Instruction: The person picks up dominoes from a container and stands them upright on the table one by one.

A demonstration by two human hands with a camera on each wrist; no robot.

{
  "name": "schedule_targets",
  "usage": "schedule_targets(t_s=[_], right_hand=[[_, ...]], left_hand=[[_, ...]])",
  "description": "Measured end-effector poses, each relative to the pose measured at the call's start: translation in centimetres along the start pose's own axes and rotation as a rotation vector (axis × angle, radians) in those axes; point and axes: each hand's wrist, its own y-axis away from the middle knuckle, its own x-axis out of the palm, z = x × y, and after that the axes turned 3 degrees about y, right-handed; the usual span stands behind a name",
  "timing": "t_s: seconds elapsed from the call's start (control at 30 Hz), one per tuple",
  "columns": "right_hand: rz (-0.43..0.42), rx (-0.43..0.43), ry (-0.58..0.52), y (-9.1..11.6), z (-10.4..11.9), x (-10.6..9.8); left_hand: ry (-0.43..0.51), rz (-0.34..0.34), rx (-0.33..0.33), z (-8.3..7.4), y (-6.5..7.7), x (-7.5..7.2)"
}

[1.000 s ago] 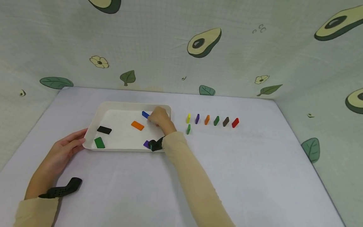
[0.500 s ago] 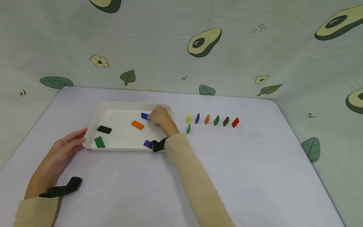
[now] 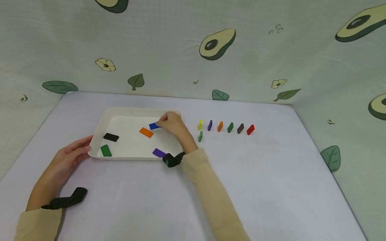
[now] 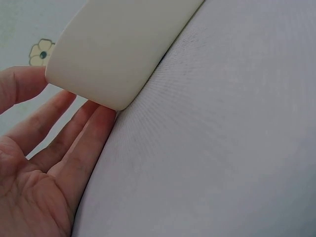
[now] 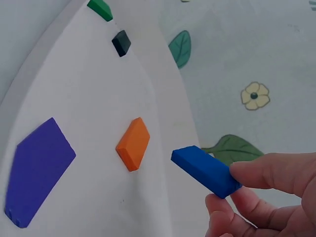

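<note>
In the right wrist view, my right hand (image 5: pixel 271 197) pinches a blue domino block (image 5: pixel 205 170) between thumb and fingers, tilted over the white tray (image 3: pixel 129 157). My left hand (image 3: pixel 68 157) rests at the tray's left end. Its fingers (image 4: pixel 81 148) lie fairly straight against the outer wall, with the thumb at the rim. Inside the tray, an orange block (image 3: pixel 146 132) lies closest to the blue one. A purple block (image 3: pixel 158 152) is near the front wall, and a black block (image 3: pixel 111 137) and a green block (image 3: pixel 106 150) lie at the left.
Right of the tray, several upright blocks form a row, from yellow (image 3: pixel 200 125) to red (image 3: pixel 250 130). A light green block (image 3: pixel 200 136) stands in front of the yellow one. Behind the white table (image 3: pixel 271 187) hangs an avocado-print cloth (image 3: pixel 169 50).
The blue block has turned and shifted slightly left and nearer in my right hand. My right forearm has swung a little right, uncovering more of the purple block. My left hand stays put.
</note>
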Motion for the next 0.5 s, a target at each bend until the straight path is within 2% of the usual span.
schedule_targets(t_s=[0.27,0.5], right_hand=[[0.0,-0.06,0.0,2.5,0.3,-1.0],[0.01,-0.092,0.007,4.4,0.3,-1.6]], left_hand=[[0.027,0.028,0.012,0.1,-0.1,0.0],[0.002,0.007,-0.007,0.0,-0.1,-0.1]])
